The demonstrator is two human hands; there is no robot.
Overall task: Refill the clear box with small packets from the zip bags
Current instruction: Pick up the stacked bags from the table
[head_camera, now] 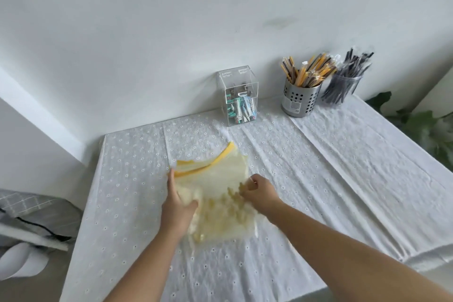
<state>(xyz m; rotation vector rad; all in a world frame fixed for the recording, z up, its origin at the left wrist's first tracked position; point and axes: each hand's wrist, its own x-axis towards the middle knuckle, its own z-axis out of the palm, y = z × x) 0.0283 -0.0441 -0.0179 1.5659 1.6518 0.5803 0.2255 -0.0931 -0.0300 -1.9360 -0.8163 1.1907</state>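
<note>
Clear box (239, 95) stands at the back of the table against the wall, w/ a few teal and white packets (241, 109) inside, about half full; exact count can't be read. Right of it, well apart, a perforated metal cup (300, 99) full of yellow-brown wrapped sticks, and just beside that a clear cup (343, 89) of dark wrapped sticks. So 2 cups, 1 box. Nothing sits btwn me and the box, just bare cloth.

Zip bags (215, 193) lie mid-table in front of me, yellow zip strips toward the box. I see 2 yellow strips, so looks like 2 bags stacked, but motion blur makes that unsure. Pale yellowish bits show thru the plastic, too blurred to count.

My left hand (177, 201) grips the left edge of the bags, thumb on top. My right hand (257, 190) is clenched, pinching the plastic at the right side.

Surface: white eyelet tablecloth (331, 167), creased in folds, a second cloth layer overlapping on the right. White wall behind. Green leaves (421, 125) past the right edge. Left of the table, lower down, grey checked fabric (29, 211) and sth white and rounded.
</note>
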